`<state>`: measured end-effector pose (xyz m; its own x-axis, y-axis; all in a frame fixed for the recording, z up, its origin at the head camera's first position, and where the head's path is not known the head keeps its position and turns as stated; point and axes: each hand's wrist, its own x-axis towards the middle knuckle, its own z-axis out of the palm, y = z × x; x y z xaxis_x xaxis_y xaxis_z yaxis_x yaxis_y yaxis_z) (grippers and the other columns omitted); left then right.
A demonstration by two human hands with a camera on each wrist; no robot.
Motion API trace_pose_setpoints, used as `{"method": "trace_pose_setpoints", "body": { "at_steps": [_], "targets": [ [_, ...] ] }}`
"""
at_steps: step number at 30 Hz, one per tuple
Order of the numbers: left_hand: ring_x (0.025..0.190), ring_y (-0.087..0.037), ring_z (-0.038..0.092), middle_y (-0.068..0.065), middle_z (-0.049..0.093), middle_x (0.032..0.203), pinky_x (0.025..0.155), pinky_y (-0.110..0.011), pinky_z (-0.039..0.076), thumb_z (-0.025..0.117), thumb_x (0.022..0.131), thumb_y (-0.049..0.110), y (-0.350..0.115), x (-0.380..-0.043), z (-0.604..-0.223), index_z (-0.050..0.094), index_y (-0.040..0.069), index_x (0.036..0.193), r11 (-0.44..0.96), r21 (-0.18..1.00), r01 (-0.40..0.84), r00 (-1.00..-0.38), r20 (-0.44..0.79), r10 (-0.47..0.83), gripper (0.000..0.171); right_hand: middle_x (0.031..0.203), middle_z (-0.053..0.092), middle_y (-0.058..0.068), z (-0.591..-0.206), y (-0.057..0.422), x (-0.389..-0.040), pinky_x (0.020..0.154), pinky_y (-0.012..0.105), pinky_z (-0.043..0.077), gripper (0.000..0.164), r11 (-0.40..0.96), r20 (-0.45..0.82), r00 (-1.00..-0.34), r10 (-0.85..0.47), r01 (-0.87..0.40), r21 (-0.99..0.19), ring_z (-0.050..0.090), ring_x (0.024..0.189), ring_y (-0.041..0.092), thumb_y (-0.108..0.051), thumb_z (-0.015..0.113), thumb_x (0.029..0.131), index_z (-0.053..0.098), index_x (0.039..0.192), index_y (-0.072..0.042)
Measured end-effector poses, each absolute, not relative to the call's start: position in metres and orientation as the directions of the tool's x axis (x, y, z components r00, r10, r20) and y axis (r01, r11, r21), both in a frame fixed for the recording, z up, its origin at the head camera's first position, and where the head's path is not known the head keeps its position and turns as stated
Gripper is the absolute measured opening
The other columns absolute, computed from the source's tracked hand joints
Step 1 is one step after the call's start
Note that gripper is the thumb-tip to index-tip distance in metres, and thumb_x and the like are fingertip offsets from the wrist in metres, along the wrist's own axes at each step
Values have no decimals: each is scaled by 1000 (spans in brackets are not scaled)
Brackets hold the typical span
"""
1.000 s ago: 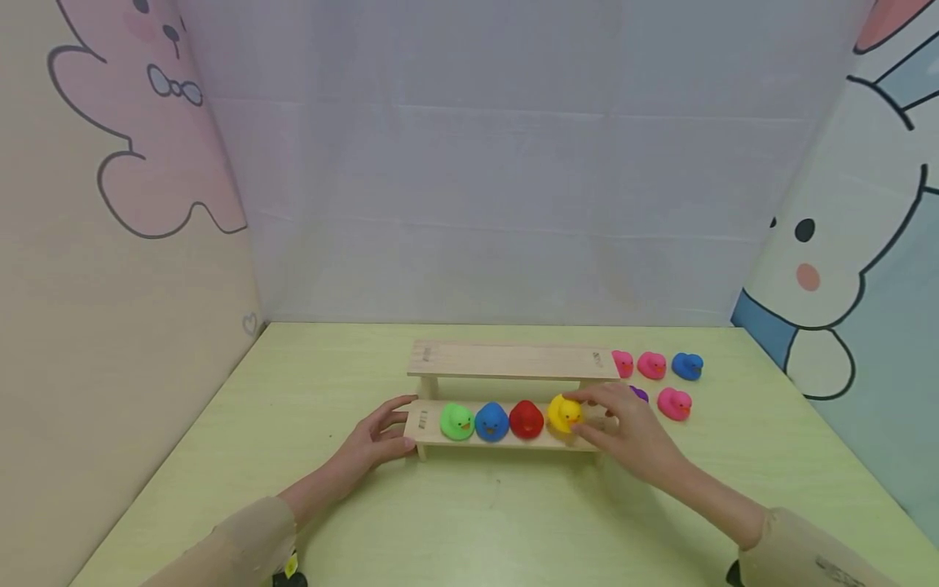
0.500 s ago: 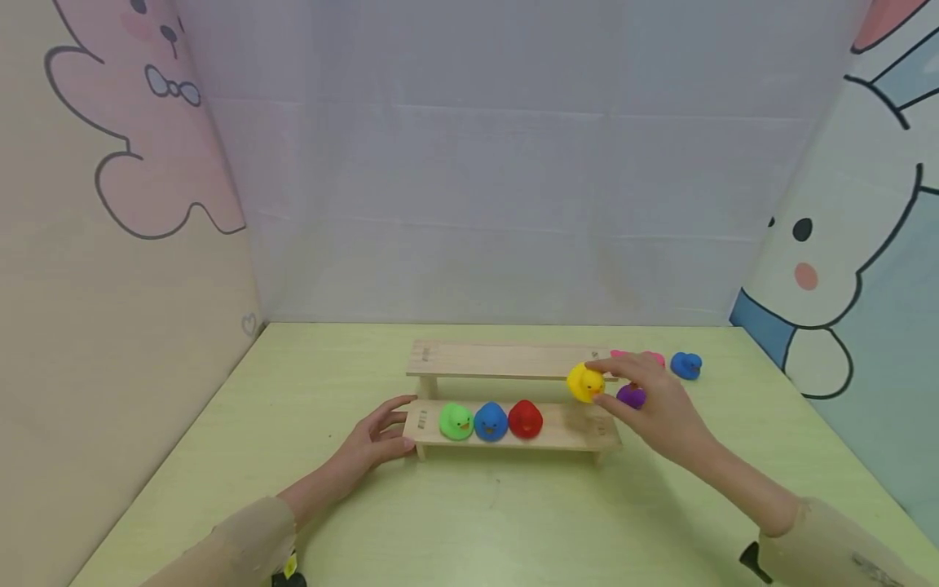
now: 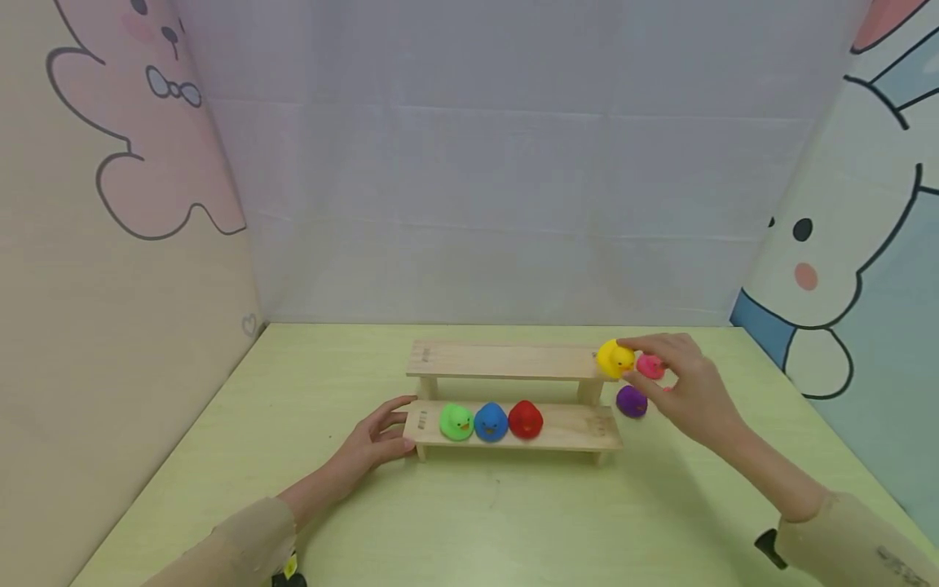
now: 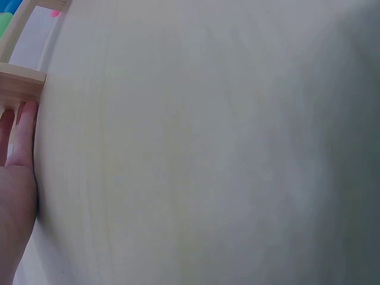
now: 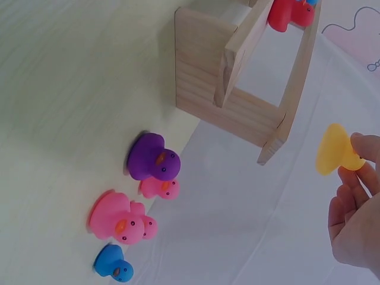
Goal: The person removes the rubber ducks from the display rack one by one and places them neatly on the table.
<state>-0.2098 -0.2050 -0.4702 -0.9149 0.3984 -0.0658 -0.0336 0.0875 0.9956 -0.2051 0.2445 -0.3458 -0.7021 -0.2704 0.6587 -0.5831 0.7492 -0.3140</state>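
My right hand [image 3: 689,387] pinches a yellow rubber duck [image 3: 614,359] between thumb and fingers, over the right end of the upper shelf [image 3: 506,359] of a two-step wooden rack. The right wrist view shows that duck [image 5: 333,148] raised clear of the wood, the hand [image 5: 363,219] behind it. At the rack's left end, my left hand [image 3: 372,436] grips the lower shelf [image 3: 572,428], thumb at its front corner; its fingers [image 4: 25,133] touch the wood in the left wrist view. Green [image 3: 456,422], blue [image 3: 491,422] and red [image 3: 526,420] rubber ducks sit side by side on the lower shelf.
Right of the rack, a purple duck [image 3: 632,401] and a pink duck [image 3: 650,365] stand on the table [image 3: 469,522]. Another larger pink duck [image 5: 110,215] and a blue duck [image 5: 111,261] show in the right wrist view. A white curtain [image 3: 499,204] closes off the back.
The yellow duck has been lifted off the lower shelf and carried up and right to the upper shelf's end by the right hand. The left hand has stayed in place.
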Motion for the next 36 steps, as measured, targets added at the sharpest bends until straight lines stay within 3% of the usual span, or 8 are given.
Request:
{"method": "trace_pose_setpoints", "body": {
  "at_steps": [6, 19, 26, 29, 32, 33, 36],
  "targets": [
    [120, -16, 61, -17, 44, 147, 93, -30, 54, 63, 96, 14, -205, -209, -470, 30, 25, 154, 80, 996, -31, -914, -61, 402, 67, 111, 70, 13, -344, 260, -210, 76, 1, 34, 47, 787, 658, -715, -236, -538, -303, 54, 100, 23, 0, 82, 75, 68, 119, -9],
    [120, -15, 61, -18, 43, 147, 93, -30, 54, 63, 95, 14, -205, -208, -468, 29, 24, 154, 72, 997, -40, -913, -66, 403, 69, 114, 67, 13, -358, 302, -225, 73, -1, 34, 52, 812, 656, -724, -212, -504, -294, 50, 94, 13, 4, 81, 74, 66, 123, -7],
    [118, -15, 62, -20, 43, 147, 93, -30, 54, 63, 96, 14, -205, -210, -470, 29, 22, 154, 76, 997, -33, -913, -61, 404, 68, 115, 66, 16, -367, 323, -230, 70, -2, 35, 50, 840, 613, -764, -201, -456, -293, 57, 92, 23, 3, 79, 77, 64, 124, -7],
    [118, -16, 62, -21, 43, 147, 93, -30, 54, 63, 96, 14, -204, -211, -470, 30, 22, 154, 82, 996, -38, -915, -67, 398, 68, 114, 65, 16, -370, 331, -231, 68, -2, 35, 49, 841, 600, -777, -187, -443, -311, 55, 92, 1, 2, 78, 78, 64, 124, -6],
    [119, -17, 62, -19, 43, 147, 94, -30, 54, 64, 95, 15, -203, -210, -469, 31, 23, 153, 89, 995, -47, -918, -78, 389, 68, 112, 65, 16, -373, 340, -232, 67, -1, 37, 47, 837, 594, -783, -184, -442, -323, 39, 89, -24, 2, 78, 79, 65, 123, -6],
    [119, -17, 62, -18, 44, 147, 94, -30, 54, 65, 95, 15, -203, -210, -469, 31, 24, 153, 91, 995, -51, -920, -83, 384, 68, 112, 65, 16, -374, 343, -233, 66, -1, 38, 47, 837, 592, -784, -186, -442, -323, 33, 90, -29, 2, 78, 79, 65, 123, -5],
    [120, -18, 62, -17, 44, 147, 94, -31, 54, 65, 95, 15, -203, -210, -469, 32, 26, 153, 95, 994, -56, -922, -88, 378, 67, 112, 66, 17, -378, 352, -235, 64, 1, 41, 46, 840, 586, -788, -191, -440, -318, 33, 88, -29, 1, 78, 79, 65, 123, -5]
  ]
}}
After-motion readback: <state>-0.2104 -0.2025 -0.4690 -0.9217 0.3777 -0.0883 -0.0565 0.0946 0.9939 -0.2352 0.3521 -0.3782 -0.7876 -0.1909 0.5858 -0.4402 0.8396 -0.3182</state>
